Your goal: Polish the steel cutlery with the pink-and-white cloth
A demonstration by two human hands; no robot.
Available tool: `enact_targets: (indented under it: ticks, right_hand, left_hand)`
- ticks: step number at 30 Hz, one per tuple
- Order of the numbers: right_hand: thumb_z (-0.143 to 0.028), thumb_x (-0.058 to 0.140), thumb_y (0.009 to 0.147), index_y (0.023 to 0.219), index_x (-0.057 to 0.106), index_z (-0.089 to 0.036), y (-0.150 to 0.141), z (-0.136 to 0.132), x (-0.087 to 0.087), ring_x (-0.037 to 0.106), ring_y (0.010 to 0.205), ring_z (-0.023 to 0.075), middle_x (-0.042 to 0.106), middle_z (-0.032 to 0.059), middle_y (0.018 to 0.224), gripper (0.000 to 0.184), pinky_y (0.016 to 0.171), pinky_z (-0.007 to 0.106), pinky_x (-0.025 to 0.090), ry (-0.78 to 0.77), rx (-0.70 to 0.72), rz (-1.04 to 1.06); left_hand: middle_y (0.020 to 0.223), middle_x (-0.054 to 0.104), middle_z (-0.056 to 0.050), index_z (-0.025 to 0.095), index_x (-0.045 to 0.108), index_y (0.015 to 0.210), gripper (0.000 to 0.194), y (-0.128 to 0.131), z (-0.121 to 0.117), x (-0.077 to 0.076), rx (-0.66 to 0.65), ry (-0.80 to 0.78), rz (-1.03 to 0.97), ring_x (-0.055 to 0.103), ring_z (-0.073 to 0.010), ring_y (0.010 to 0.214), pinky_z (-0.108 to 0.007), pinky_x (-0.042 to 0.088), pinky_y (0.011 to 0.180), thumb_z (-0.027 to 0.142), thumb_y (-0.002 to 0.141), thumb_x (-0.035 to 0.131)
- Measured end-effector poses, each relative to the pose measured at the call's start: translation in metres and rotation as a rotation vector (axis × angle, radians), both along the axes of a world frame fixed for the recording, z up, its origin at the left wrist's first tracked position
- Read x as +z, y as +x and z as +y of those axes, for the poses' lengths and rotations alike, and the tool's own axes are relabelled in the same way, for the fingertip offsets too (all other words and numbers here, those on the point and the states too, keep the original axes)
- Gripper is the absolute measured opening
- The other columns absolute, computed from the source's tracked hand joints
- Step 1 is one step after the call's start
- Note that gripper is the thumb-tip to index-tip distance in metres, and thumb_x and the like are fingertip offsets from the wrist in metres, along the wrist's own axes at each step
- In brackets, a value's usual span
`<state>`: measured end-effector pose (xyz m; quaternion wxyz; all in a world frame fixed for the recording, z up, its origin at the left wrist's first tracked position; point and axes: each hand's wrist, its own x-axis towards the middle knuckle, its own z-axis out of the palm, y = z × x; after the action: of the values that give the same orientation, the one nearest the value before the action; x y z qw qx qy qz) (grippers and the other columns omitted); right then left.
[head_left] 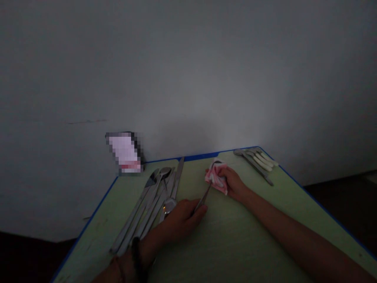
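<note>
My left hand (185, 216) is closed around the thin handle of a metal spoon (207, 191), which slants up and away to the right. A pink and white cloth (217, 180) is wrapped about the spoon's far end, and a rounded dark edge shows above the folds. My right hand (235, 183) pinches that cloth around the spoon. Close to my left hand, long-handled metal spoons (165, 172) and other long flat metal utensils (132, 218) lie side by side. Part of this group is hidden under my left forearm.
On the right of the pale green table (235, 239) lie a grey metal utensil (256, 169) and several white-handled utensils (263, 162). A phone-like object with a blurred screen (125, 151) stands at the back left corner. A plain wall (188, 78) rises behind the table's blue edge.
</note>
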<state>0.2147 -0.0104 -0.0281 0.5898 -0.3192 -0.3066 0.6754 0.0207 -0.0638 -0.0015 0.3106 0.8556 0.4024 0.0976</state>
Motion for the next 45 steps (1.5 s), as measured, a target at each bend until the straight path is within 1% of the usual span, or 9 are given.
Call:
enact_targets:
  ticks: [5,7,10,16,19,25,31,33,45]
  right_hand:
    - [-0.011,0.052,0.061,0.074,0.065,-0.013,-0.0004,-0.0001,0.0003,0.066,0.071,0.0188,0.071,0.0075,0.078,0.019,0.071,0.031,0.053,0.003,0.007,0.029]
    - [-0.02,0.056,0.07,0.08,0.065,-0.014,-0.001,-0.0005,0.0004,0.066,0.073,0.0189,0.071,0.0079,0.08,0.015,0.074,0.033,0.053,0.005,0.021,0.01]
    - [-0.039,0.059,0.078,0.086,0.063,-0.017,-0.0026,-0.0013,0.0008,0.066,0.073,0.018,0.07,0.0068,0.082,0.024,0.074,0.035,0.052,0.031,0.031,-0.022]
    - [-0.054,0.058,0.077,0.086,0.06,-0.019,-0.0053,0.0021,-0.0023,0.065,0.073,0.0167,0.069,0.0044,0.082,0.036,0.074,0.034,0.052,0.08,-0.189,0.053]
    - [-0.058,0.057,0.075,0.085,0.061,-0.017,-0.0047,0.0025,-0.0037,0.064,0.069,0.0169,0.068,0.0051,0.076,0.043,0.071,0.033,0.052,0.103,-0.167,0.015]
    - [-0.056,0.063,0.071,0.084,0.063,-0.017,-0.0031,-0.0008,-0.0013,0.064,0.066,0.0164,0.07,0.0059,0.079,0.041,0.069,0.034,0.052,0.072,-0.09,-0.054]
    - [-0.058,0.057,0.075,0.085,0.066,-0.015,-0.0008,0.0023,-0.0031,0.065,0.068,0.0177,0.07,0.0084,0.078,0.045,0.07,0.034,0.052,0.04,-0.049,-0.095]
    - [-0.057,0.059,0.074,0.084,0.066,-0.014,-0.0008,0.002,-0.0031,0.065,0.068,0.0175,0.07,0.0085,0.078,0.044,0.071,0.033,0.052,0.044,-0.026,-0.095]
    - [-0.049,0.064,0.073,0.088,0.063,-0.017,-0.003,-0.0025,0.0011,0.066,0.069,0.0185,0.071,0.0061,0.076,0.036,0.071,0.034,0.054,-0.009,0.005,-0.057]
  left_hand:
    - [0.063,0.05,0.003,0.018,0.049,0.071,0.039,-0.0002,0.0013,-0.0019,0.033,-0.079,-0.095,0.048,-0.0121,0.06,-0.023,0.034,0.054,0.043,0.093,0.03]
    - [0.063,0.049,0.003,0.018,0.05,0.076,0.035,0.0001,0.002,-0.0013,0.072,-0.117,-0.149,0.047,-0.0119,0.06,-0.022,0.034,0.054,0.041,0.093,0.031]
    - [0.06,0.047,0.005,0.018,0.049,0.081,0.032,0.0006,0.0034,0.0003,0.121,-0.187,-0.216,0.046,-0.0116,0.056,-0.023,0.035,0.055,0.038,0.093,0.029]
    - [0.055,0.04,0.004,0.019,0.038,0.057,0.042,-0.0031,0.0051,-0.0028,0.092,-0.226,-0.235,0.041,-0.0109,0.054,-0.023,0.035,0.056,0.038,0.093,0.026]
    - [0.055,0.038,0.004,0.019,0.037,0.058,0.042,-0.0056,0.0038,-0.0051,0.114,-0.293,-0.277,0.039,-0.0105,0.053,-0.023,0.034,0.054,0.041,0.092,0.026]
    - [0.054,0.038,0.005,0.019,0.038,0.059,0.047,-0.0039,0.0022,-0.006,0.123,-0.336,-0.317,0.038,-0.01,0.05,-0.023,0.032,0.052,0.046,0.094,0.021]
    - [0.058,0.044,0.003,0.018,0.044,0.062,0.045,0.0003,0.0017,-0.0032,0.058,-0.061,-0.1,0.042,-0.0117,0.056,-0.026,0.031,0.058,0.043,0.094,0.024]
    - [0.058,0.044,0.003,0.018,0.044,0.062,0.044,0.0011,0.0011,-0.0013,0.048,-0.024,-0.05,0.042,-0.0119,0.056,-0.026,0.03,0.058,0.041,0.094,0.024]
    - [0.056,0.043,0.004,0.018,0.044,0.061,0.044,0.0025,0.0011,0.0026,0.081,-0.1,-0.051,0.042,-0.011,0.054,-0.025,0.03,0.054,0.042,0.093,0.026]
